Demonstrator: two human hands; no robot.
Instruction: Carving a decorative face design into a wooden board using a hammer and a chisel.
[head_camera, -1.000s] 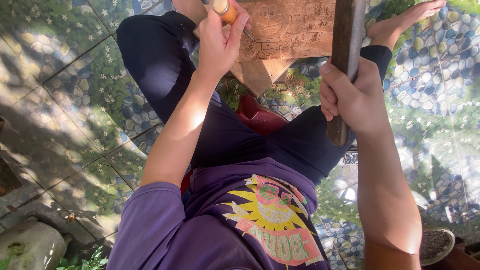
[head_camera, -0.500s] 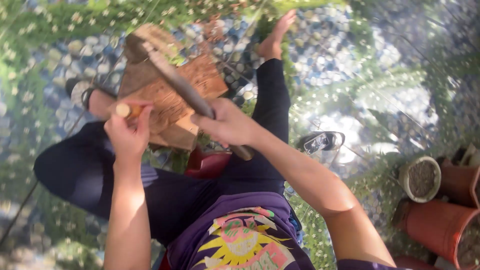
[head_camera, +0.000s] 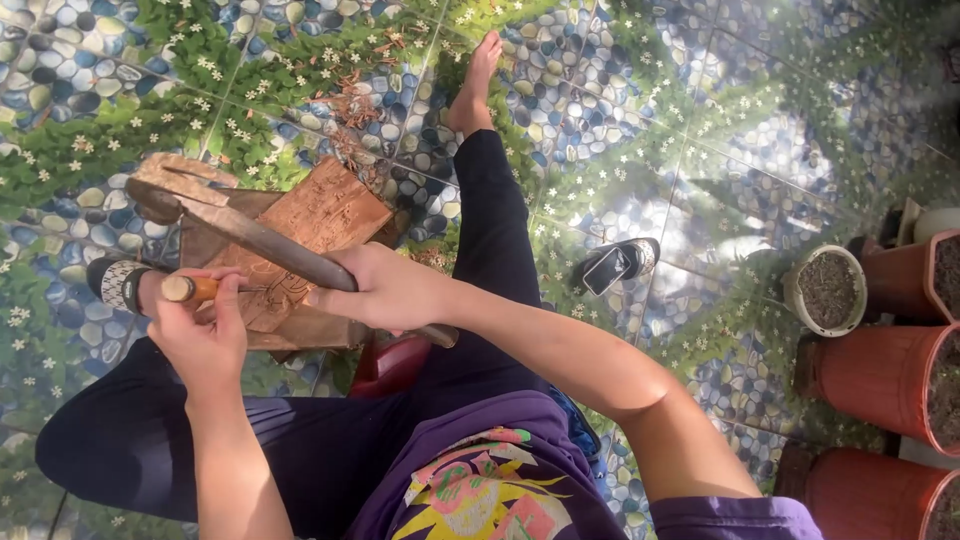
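Observation:
My left hand (head_camera: 205, 330) grips a chisel with an orange wooden handle (head_camera: 188, 289), its tip resting on a carved brown wooden board (head_camera: 320, 215) that leans against my legs. My right hand (head_camera: 385, 290) is closed around the long dark handle of a wooden mallet (head_camera: 250, 238). The mallet's pale head (head_camera: 165, 180) is raised at the upper left, above the board. I sit on a low red stool (head_camera: 390, 365), with one leg stretched out ahead.
The floor is patterned tile with pebbles, leaves and small white flowers (head_camera: 700, 130). A sandal (head_camera: 620, 265) lies beside my outstretched leg. A white pot of soil (head_camera: 825, 290) and terracotta pots (head_camera: 890, 375) stand at the right. Wood chips (head_camera: 350, 95) lie beyond the board.
The view has swung left and downward. The mallet has tipped from upright to slanting across the board, its head now up at the left. My left hand stays on the chisel.

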